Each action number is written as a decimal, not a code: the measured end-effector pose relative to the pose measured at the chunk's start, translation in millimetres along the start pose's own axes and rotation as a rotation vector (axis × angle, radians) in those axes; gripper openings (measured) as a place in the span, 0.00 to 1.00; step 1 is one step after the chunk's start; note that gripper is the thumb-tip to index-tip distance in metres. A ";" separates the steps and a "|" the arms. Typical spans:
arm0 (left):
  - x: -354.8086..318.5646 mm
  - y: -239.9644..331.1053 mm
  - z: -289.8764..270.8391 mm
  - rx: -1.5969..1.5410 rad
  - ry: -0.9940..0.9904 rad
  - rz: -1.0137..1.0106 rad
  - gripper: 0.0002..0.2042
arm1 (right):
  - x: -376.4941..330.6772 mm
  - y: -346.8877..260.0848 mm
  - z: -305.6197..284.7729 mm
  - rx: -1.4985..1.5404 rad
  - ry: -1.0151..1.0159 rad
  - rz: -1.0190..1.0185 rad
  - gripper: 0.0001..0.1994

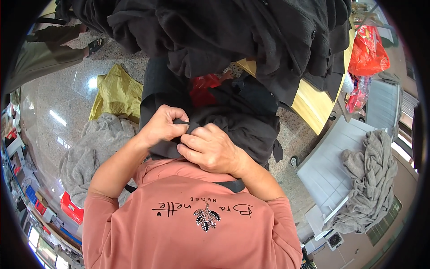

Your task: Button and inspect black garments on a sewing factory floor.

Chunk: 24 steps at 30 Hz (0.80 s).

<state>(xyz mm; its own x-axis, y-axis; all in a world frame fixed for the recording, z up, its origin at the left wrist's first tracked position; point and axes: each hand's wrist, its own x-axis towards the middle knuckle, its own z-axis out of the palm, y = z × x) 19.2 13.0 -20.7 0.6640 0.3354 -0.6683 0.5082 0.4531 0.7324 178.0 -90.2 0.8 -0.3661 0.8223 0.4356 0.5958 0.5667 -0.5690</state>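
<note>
Far left, a second person's trouser leg (38, 62) in a drab brown-grey, above a speckled stone floor (47, 101). Lower down on that side, one red plastic item (70, 208), kind uncertain. Next, one heap of grey cloth (96, 143), crumpled; just behind it, one yellow sack-like piece (117, 92), creased. At centre, the wearer's left hand (166, 125): thumb and bent forefinger closed, pinching a small fold of dark cloth. The dark cloth (251, 132) itself lies in the wearer's lap, gathered between the two hands and spreading to the right; its border with the dark trousers is hard to tell. Right hand (209, 145), just beside the left: fingers curled closed against the same cloth and apparently pinching it, though the pinch is partly hidden. Step in hand, by judgement: close handling of one small stretch of that cloth; the next move calls for a firm hold at the left and fine fingertip work at the right. Beyond the hands, one large pile of dark garments (215, 36) on a pale wooden surface (313, 107). Right: one light grey trolley (320, 163); one red plastic bag (369, 53); one grey cloth bundle (369, 179), twisted, on the trolley.
</note>
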 end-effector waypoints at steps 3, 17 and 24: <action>2.2 -7.1 1.8 0.061 -0.025 0.202 0.02 | 0.0 3.6 -0.1 0.021 0.172 -0.013 0.08; -8.0 2.9 -11.7 -0.501 -0.213 -0.038 0.03 | -5.0 6.1 -1.9 0.010 0.045 0.135 0.09; -6.0 5.1 -7.2 -0.286 -0.249 0.045 0.03 | -1.0 4.5 2.1 -0.045 0.202 0.031 0.07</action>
<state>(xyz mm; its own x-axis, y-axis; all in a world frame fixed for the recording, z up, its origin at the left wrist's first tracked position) 13.9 19.2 -13.9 0.8130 0.1650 -0.5584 0.3256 0.6662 0.6709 179.6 -88.3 -3.6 -0.1992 0.8096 0.5521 0.6378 0.5349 -0.5542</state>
